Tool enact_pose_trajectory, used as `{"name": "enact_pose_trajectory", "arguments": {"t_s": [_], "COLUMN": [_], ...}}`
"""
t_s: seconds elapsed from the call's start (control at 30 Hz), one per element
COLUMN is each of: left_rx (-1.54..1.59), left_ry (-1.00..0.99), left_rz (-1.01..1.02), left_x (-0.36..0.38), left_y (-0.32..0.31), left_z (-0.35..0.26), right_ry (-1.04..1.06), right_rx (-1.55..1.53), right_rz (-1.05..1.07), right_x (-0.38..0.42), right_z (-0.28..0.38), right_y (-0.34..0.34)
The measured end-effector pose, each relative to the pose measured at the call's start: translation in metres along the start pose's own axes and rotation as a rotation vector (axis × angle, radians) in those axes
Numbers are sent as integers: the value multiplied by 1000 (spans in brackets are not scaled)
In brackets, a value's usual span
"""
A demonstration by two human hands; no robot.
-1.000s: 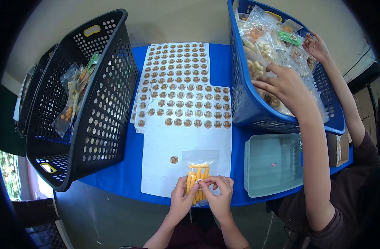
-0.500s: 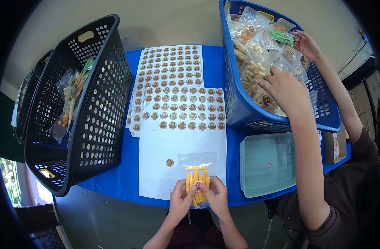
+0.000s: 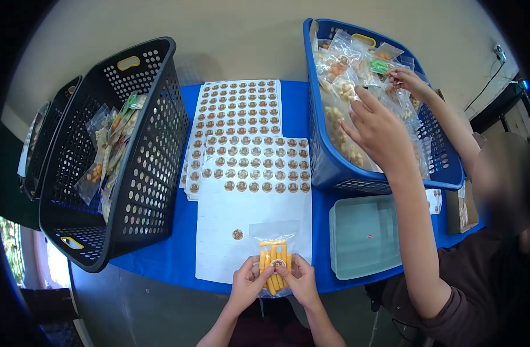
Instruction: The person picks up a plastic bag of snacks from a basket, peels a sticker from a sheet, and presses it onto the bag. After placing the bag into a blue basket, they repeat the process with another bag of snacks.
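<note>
A clear plastic bag [image 3: 275, 230] of yellow snack sticks [image 3: 274, 252] is held upright over the front edge of the table. My left hand [image 3: 247, 285] grips its left side and my right hand [image 3: 303, 283] its right side. Both thumbs press on a round brown-and-white sticker [image 3: 278, 264] at the bag's front. The fingers behind the bag are mostly hidden. Just beyond it, a sticker sheet [image 3: 219, 254] lies flat, its near part peeled bare except for a single round sticker [image 3: 238, 234]. Rows of stickers fill the far part.
On the left stands a black perforated basket [image 3: 149, 156] with some bagged snacks. A blue basket [image 3: 313, 127] full of snack bags is at the back right, where a co-worker's hands [image 3: 386, 136] reach in. A pale green tray [image 3: 363, 254] sits below it on the blue tablecloth [image 3: 219, 286].
The view has tilted slightly, so the scene sits lower. My hands keep the same hold on the bag. The co-worker's hands have shifted a little within the blue basket.
</note>
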State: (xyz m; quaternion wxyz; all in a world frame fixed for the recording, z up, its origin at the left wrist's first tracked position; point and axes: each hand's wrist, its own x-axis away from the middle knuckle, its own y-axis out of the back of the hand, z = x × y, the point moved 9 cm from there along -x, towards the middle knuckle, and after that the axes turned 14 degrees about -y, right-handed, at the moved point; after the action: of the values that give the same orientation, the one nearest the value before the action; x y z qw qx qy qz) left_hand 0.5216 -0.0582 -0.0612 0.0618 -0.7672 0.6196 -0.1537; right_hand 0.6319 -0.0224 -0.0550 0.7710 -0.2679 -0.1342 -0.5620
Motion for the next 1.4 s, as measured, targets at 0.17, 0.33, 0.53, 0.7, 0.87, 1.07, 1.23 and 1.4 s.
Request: {"name": "enact_pose_trajectory", "arguments": {"t_s": [0.17, 0.33, 0.53, 0.7, 0.87, 1.07, 1.23, 1.4], "left_rx": [48, -79, -299, -276, -139, -85, -218, -186], "left_ry": [27, -87, -144, -113, -14, -122, -135, -238], "left_rz": [92, -52, -58, 140, 178, 110, -23, -33], "left_x": [3, 1, 6, 4, 4, -3, 0, -1], "left_y": [-2, 5, -5, -22, -39, -32, -17, -18], "left_z": [2, 1, -21, -15, -12, -1, -8, -22], "right_ry": [-11, -53, -38, -92, -67, -32, 53, 142], "right_rx": [-12, -29, 64, -217, -299, -184, -78, -228], "right_rz": [-20, -49, -46, 41, 19, -11, -108, -218], "right_x": [3, 2, 5, 13, 8, 11, 7, 9], "right_z": [-4, -3, -5, -7, -18, -6, -6, -4], "right_y": [9, 10, 10, 19, 40, 35, 20, 13]}}
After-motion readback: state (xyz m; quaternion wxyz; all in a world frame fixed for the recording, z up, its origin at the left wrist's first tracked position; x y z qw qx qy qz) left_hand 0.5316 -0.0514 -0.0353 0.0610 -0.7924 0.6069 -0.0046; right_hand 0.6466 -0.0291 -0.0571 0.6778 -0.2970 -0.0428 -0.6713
